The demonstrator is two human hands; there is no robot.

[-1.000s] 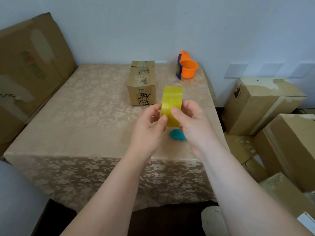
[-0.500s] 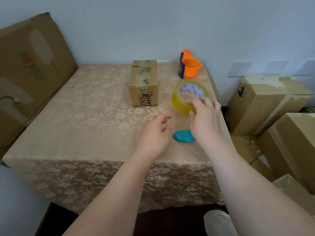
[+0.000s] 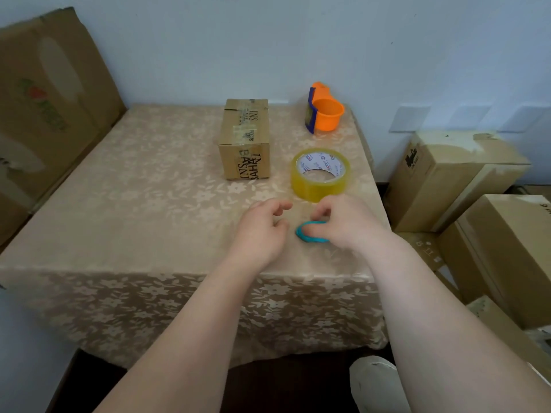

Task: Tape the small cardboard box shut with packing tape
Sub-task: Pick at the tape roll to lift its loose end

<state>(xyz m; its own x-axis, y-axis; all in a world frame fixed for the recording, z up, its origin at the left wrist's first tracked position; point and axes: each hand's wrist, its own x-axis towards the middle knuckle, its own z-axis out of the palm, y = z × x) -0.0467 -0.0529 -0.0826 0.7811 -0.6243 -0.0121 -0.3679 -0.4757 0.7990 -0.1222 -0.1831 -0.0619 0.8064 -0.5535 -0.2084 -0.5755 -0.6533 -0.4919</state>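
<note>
The small cardboard box (image 3: 244, 138) stands closed on the table, with old tape strips along its top. To its right a yellow roll of packing tape (image 3: 320, 174) lies flat, with no hand on it. My right hand (image 3: 346, 222) is just in front of the roll, its fingers curled around a small teal object (image 3: 310, 238) that lies on the cloth. My left hand (image 3: 259, 231) hovers beside it with loose, parted fingers, holding nothing.
The table (image 3: 134, 204) has a beige flowered cloth. An orange and blue tape dispenser (image 3: 326, 111) stands at the back right corner. Large cardboard boxes (image 3: 447, 174) are stacked on the floor to the right, and a flattened carton (image 3: 44, 99) leans at the left.
My right hand laid the tape roll flat on the table, let go of it and came back onto the teal object. My left hand released the roll and dropped lower.
</note>
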